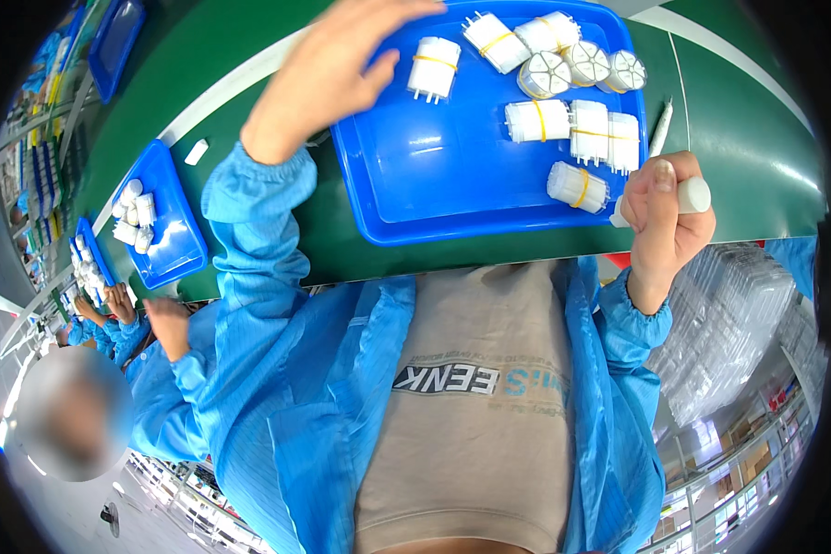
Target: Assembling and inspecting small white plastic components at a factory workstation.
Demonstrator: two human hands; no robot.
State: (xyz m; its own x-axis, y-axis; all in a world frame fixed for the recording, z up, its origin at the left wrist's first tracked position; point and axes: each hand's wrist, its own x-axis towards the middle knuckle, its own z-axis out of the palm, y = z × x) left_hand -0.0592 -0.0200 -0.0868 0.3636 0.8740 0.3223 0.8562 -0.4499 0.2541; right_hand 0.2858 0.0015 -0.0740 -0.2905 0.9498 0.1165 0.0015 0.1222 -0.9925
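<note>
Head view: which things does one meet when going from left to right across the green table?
Small blue tray with white parts → loose white piece → left hand → large blue tray of banded white bundles → right hand closed on a white cylinder.

The middle of the white cylinder (694, 195) is hidden inside the closed right hand (663, 222). The far rim of the blue tray (452, 198) is cut off by the upper edge. The co-worker's face is blurred. The bundles' (537, 120) separate pieces cannot be told apart.
</note>
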